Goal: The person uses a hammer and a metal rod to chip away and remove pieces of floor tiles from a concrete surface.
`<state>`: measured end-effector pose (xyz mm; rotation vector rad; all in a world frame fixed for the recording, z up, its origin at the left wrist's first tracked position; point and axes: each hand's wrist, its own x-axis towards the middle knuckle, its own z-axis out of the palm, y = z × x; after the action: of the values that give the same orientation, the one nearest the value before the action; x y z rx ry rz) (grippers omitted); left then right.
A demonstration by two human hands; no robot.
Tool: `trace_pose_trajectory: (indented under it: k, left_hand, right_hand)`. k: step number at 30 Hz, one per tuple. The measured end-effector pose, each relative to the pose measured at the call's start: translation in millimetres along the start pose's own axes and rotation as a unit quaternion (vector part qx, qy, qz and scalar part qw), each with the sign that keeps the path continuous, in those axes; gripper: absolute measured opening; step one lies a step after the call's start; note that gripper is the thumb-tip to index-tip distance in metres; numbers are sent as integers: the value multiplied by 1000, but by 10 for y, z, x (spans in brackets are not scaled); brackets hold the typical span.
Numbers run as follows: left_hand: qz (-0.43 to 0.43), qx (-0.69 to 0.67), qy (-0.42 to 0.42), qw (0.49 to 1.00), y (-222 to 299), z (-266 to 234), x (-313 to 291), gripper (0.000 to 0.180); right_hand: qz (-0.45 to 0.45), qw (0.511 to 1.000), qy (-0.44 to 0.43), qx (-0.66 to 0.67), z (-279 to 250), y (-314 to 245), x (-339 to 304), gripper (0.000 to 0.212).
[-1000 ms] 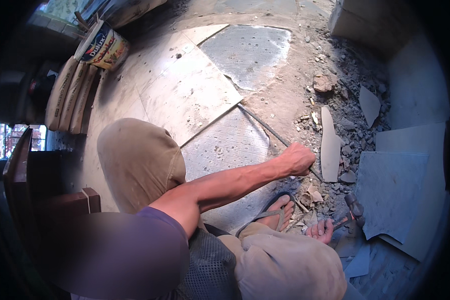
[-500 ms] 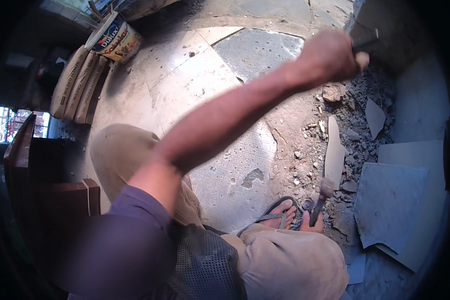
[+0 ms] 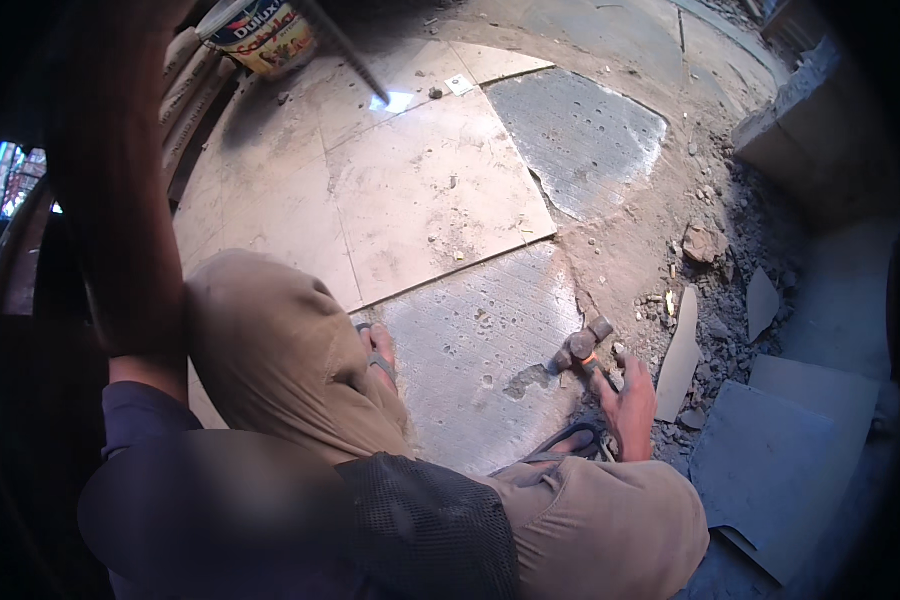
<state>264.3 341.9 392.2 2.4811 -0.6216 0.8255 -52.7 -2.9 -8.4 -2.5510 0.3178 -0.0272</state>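
My right hand [image 3: 632, 408] is closed round the handle of a hammer [image 3: 582, 345]. Its metal head is over the edge of a grey, ridged bare patch [image 3: 475, 345], close by a dark stain. My left forearm [image 3: 120, 170] rises dark along the left side, and its hand is beyond the upper edge. A thin dark rod [image 3: 345, 48] slants in from the top, its tip over the pale floor tiles [image 3: 430, 180]; whatever holds it is out of sight. Another grey patch [image 3: 575, 135] shows farther off.
Rubble [image 3: 715, 330] with a reddish chunk [image 3: 705, 243] and tile shards [image 3: 682, 355] runs along the right. Broken flat slabs [image 3: 760, 460] lie beyond it. A paint bucket [image 3: 260, 38] stands at the back left near stacked sacks [image 3: 195, 95]. Sandalled feet [image 3: 378, 345] are below me.
My left arm has swung from the far right to the left, its hand leaving the view. My right hand has raised the hammer forward and left from beside my foot.
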Motion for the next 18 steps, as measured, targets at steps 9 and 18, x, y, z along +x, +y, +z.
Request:
trace_pose_trajectory:
  k: [9,18]
  left_hand:
    - [-111,-12,74,991,-1399,-561,-673,25]
    - [-134,-39,122,983,-1599,-956,-1081,30]
  right_hand:
    - [-8,996,-79,43,1108,-711,2193,65]
    - [81,981,-170,-49,1330,-1157,2609,65]
